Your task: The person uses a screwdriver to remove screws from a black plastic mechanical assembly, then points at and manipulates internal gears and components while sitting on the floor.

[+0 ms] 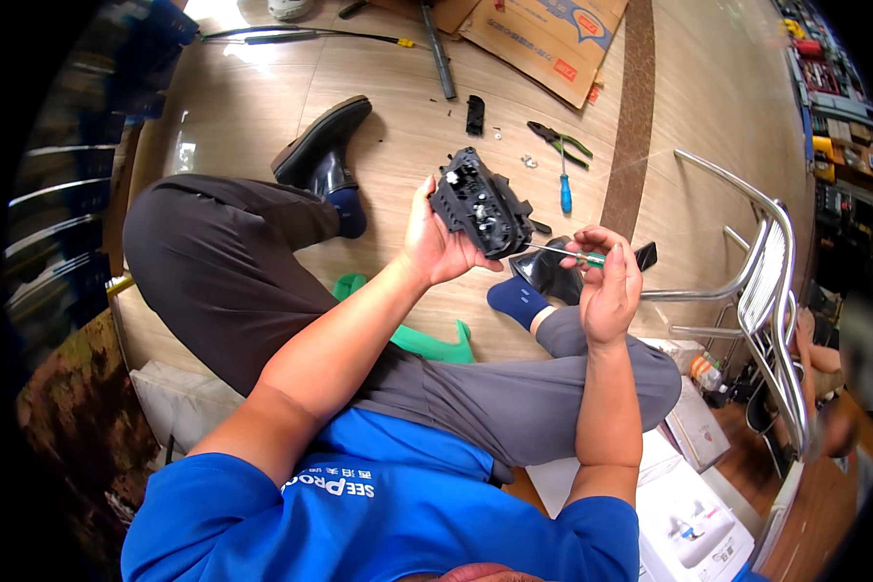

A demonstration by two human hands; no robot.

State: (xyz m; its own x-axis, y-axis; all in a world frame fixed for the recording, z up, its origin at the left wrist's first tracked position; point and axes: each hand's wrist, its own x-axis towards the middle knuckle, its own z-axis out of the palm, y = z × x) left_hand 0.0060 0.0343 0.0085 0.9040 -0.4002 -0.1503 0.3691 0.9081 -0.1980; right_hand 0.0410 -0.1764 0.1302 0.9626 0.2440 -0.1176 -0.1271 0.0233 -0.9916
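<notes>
My left hand (pixel 435 236) is closed around a black plastic mechanism (pixel 482 209), its open side with small metal parts turned up. In my right hand (pixel 607 281) is a thin screwdriver (pixel 588 259) with a green handle, pinched between the fingers. Its shaft points left, and the tip meets the near right end of the mechanism; whether it sits in a screw is too small to tell. Beyond my hands, green-handled pliers (pixel 565 141) and a blue-handled screwdriver (pixel 565 190) lie on the floor. A small black plastic piece (pixel 475 114) lies left of them.
Small pale bits (pixel 529 161) lie near the pliers. Flat cardboard (pixel 550 44), a dark bar (pixel 437 53) and a black cable (pixel 306 35) are at the far side. A bent metal tube frame (pixel 781 242) stands right. Below my arms is a green plastic piece (pixel 427 341); a white box (pixel 694 529) sits near right.
</notes>
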